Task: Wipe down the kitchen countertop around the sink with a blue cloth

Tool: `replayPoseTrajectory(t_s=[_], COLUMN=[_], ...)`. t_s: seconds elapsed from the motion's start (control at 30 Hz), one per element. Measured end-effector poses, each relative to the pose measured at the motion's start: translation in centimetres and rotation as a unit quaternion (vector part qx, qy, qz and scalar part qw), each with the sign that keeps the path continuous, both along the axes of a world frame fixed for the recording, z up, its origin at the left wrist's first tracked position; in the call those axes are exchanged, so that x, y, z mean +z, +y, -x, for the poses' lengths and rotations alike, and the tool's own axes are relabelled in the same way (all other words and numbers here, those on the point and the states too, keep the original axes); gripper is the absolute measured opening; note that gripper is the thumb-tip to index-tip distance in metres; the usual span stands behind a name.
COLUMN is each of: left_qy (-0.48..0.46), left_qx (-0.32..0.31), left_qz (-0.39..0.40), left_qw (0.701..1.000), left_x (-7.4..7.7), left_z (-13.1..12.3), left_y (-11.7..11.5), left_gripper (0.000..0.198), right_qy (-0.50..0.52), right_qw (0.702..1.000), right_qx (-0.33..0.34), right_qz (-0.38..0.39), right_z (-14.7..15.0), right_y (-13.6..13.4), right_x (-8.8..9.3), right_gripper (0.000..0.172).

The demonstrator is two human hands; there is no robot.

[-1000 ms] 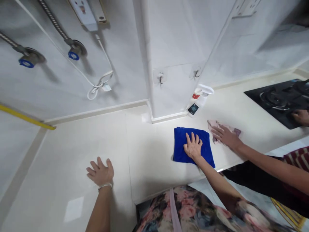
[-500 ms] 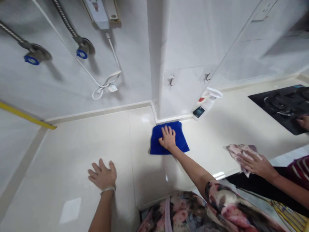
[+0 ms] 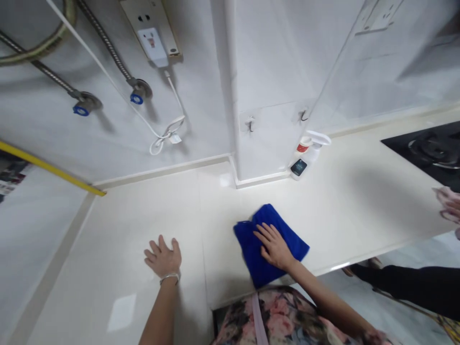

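Note:
A blue cloth (image 3: 253, 256) lies spread on the white countertop (image 3: 118, 215), near the wall corner's base. My right hand (image 3: 275, 247) rests on it, fingers extended and palm down, pressing the fabric against the surface. To the left, my left hand (image 3: 163, 256) leans flat on the bare counter with its fingers spread; a bracelet circles that wrist. Nothing is in the left hand.
White bottles (image 3: 305, 155) stand against the wall past the corner. A black gas hob (image 3: 436, 148) is at the far right, where a co-worker's hand (image 3: 454, 208) holds a pinkish cloth (image 3: 445, 199). A looped white cable (image 3: 165, 139) hangs on the wall.
My right hand and the blue cloth have moved from the wall corner toward the counter's front edge. The co-worker's cloth has shifted right. My left hand stays planted.

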State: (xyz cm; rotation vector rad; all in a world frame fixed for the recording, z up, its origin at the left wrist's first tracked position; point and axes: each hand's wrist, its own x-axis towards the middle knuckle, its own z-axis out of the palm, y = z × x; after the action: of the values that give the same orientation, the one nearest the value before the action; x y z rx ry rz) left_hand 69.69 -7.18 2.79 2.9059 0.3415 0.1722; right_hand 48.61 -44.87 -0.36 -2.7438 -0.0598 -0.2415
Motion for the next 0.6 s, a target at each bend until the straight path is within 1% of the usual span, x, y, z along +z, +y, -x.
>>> replayPoseTrajectory(t_s=[0.07,0.1,0.17,0.23,0.3,0.33,0.37,0.43,0.5,0.53,0.6], left_qy=[-0.022,-0.034,-0.056,-0.076,-0.091,-0.098,-0.103,-0.111,-0.116,-0.118,-0.118], left_qx=[0.000,-0.001,-0.007,-0.014,-0.020,-0.022,-0.023,-0.022,-0.022,-0.023,-0.024], left_qz=[0.001,0.004,0.007,0.006,0.005,0.005,0.004,0.001,-0.002,-0.004,-0.008], left_qw=[1.000,0.999,0.998,0.997,0.996,0.995,0.994,0.994,0.993,0.993,0.993], left_x=[-0.3,-0.5,-0.8,-1.0,-1.2,-1.3,-1.5,-1.9,-2.2,-2.3,-2.4], left_z=[0.1,0.2,0.4,0.6,0.7,0.8,0.8,0.8,0.7,0.7,0.7], left_y=[0.0,-0.1,-0.2,-0.2,-0.2,-0.2,-0.1,0.0,0.2,0.2,0.3], left_gripper=[0.078,0.077,0.074,0.072,0.071,0.070,0.070,0.069,0.069,0.069,0.069], right_qy=[0.004,0.010,0.028,0.044,0.052,0.054,0.056,0.061,0.069,0.073,0.078], right_qw=[0.998,0.996,0.990,0.981,0.977,0.980,0.985,0.994,0.990,0.986,0.981], right_qx=[-0.049,-0.073,-0.120,-0.164,-0.179,-0.162,-0.126,-0.010,0.105,0.143,0.175], right_qz=[0.029,0.043,0.068,0.090,0.104,0.106,0.104,0.088,0.062,0.050,0.032], right_z=[1.9,2.4,2.3,1.2,-0.7,-1.8,-3.1,-6.1,-9.8,-11.9,-16.6], right_y=[-2.1,-2.8,-3.4,-2.7,-1.1,-0.1,1.0,2.9,4.3,4.9,5.7], right_x=[-0.1,0.0,0.0,0.0,0.0,0.0,0.1,0.4,1.1,1.4,2.0], right_gripper=[0.064,0.064,0.066,0.070,0.073,0.074,0.076,0.078,0.079,0.079,0.077])
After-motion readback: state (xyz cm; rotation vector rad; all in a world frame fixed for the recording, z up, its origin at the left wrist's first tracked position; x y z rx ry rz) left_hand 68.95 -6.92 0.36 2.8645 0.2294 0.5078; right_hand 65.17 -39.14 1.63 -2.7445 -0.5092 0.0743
